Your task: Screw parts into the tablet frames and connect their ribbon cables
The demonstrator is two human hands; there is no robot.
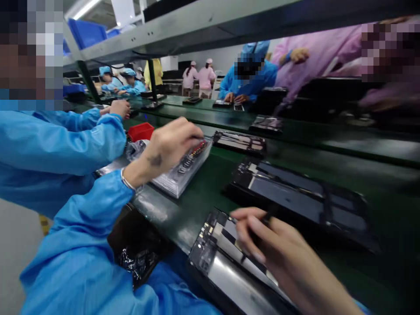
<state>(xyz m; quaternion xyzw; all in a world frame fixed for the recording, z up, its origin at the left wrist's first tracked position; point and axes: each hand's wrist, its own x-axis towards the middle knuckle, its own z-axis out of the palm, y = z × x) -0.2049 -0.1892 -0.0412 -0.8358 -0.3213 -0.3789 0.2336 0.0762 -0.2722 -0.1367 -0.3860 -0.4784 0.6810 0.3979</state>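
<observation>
My left hand (170, 144) is above a clear plastic tray (172, 187), its fingers pinched together near the far end. Rows of small dark and gold parts (188, 162) lie in that tray. Whatever the pinched fingertips hold, if anything, is hidden. My right hand (275, 245) is closed around a thin dark tool (268, 215), whose exact kind is blurred. Beneath this hand lies an opened tablet (226, 273), its circuit board and silvery battery exposed. The hand covers part of the tablet, and I cannot tell whether the tool touches it.
Another opened tablet (292, 186) lies beyond my right hand on the green work surface (203, 186), with a smaller device (241, 142) farther off. A red bin (140, 131) stands behind the tray. A blue-sleeved co-worker (59, 140) is at left. A metal shelf (210, 30) crosses overhead.
</observation>
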